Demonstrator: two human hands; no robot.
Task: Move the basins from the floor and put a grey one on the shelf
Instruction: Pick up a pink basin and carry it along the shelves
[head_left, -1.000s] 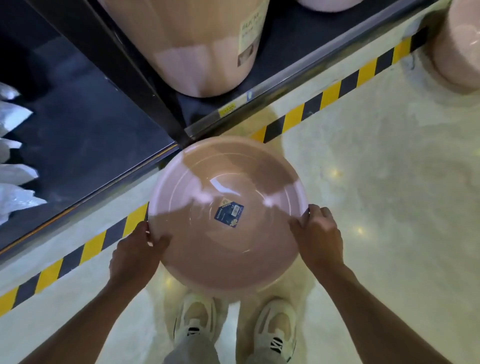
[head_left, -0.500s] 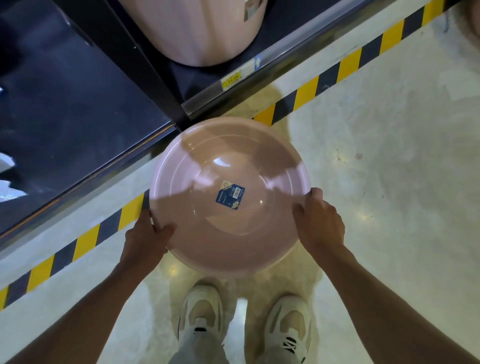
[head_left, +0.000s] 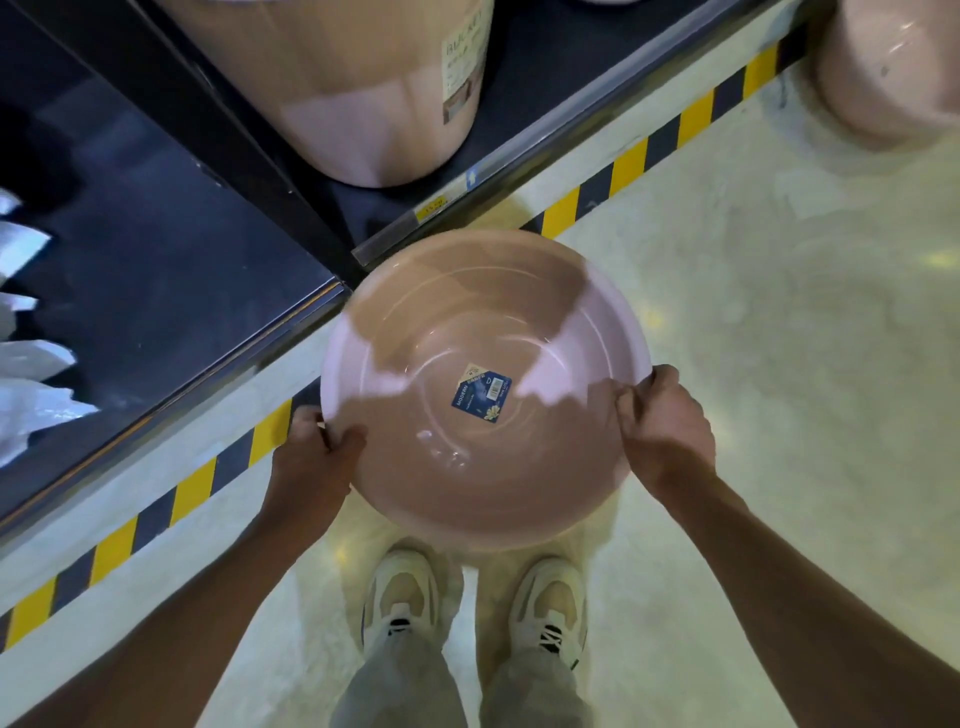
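Pink plastic basin (head_left: 483, 441) hangs clear of the floor at the shelf edge (head_left: 447, 208); left hand (head_left: 317, 462) and right hand (head_left: 665, 426) each pinch its rim. Risks, we judge: slick rim slips, or far rim clips that edge. We see no grey basin.

Pink round basin (head_left: 483, 467): upright, open side up, glossy interior, 1 blue label (head_left: 481, 391) on its bottom. It is held between the left hand (head_left: 317, 457) and right hand (head_left: 662, 426), each gripping an opposite rim.
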